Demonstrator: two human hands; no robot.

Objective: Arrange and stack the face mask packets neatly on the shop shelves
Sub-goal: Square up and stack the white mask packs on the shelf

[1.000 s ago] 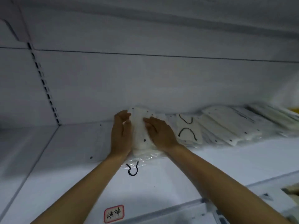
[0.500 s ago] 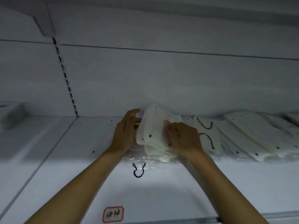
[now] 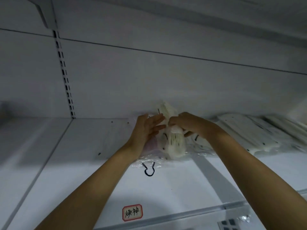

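The right hand (image 3: 187, 125) grips a bunch of mask packets (image 3: 172, 140) on the shelf (image 3: 83, 163). The left hand (image 3: 146, 130) is open beside it. Next, lay them flat.

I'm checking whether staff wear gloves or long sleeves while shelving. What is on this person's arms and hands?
Nothing that shows. The left hand and right hand are bare: no gloves, and no rings that can be made out in the dim, slightly blurred picture. Both forearms are uncovered down to the picture's lower edge, so no sleeve cuff, watch or bracelet appears.
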